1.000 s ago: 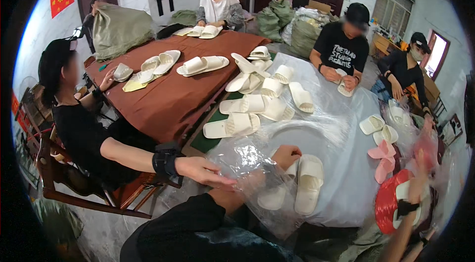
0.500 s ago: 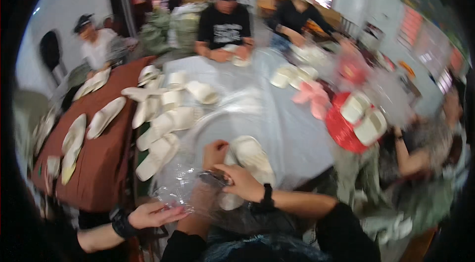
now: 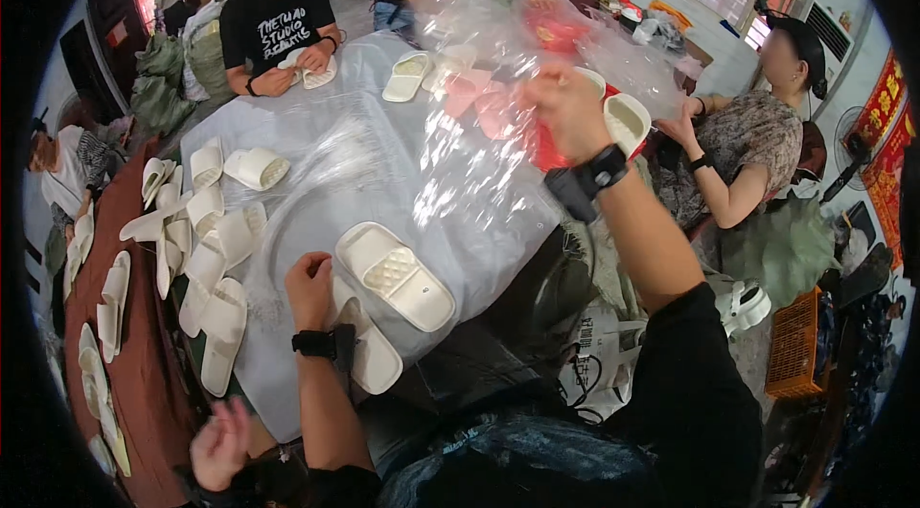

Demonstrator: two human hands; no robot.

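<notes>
My left hand point(image 3: 310, 291) is low over the table, fingers curled in, with nothing visible in them. Beside its wrist lies a cream slipper point(image 3: 376, 355), partly hidden by my arm. A second cream slipper point(image 3: 395, 276) with a quilted insole lies just to the right. My right hand point(image 3: 572, 113), blurred by motion, is raised at the right side of the table. Its fingers are closed on a clear plastic bag point(image 3: 470, 177), which spreads shiny and smeared over the table and over some pink slippers point(image 3: 477, 98).
Cream slippers point(image 3: 222, 264) are piled left; more lie on a brown cloth point(image 3: 144, 393). Another person's hand point(image 3: 220, 443) is at lower left. Co-workers surround the table, one holding a slipper point(image 3: 312, 75). An orange crate point(image 3: 797, 345) stands right.
My right hand has swung from my left wrist up and right, taking the clear bag along. The view has turned right. The other person's hand at lower left no longer touches the bag.
</notes>
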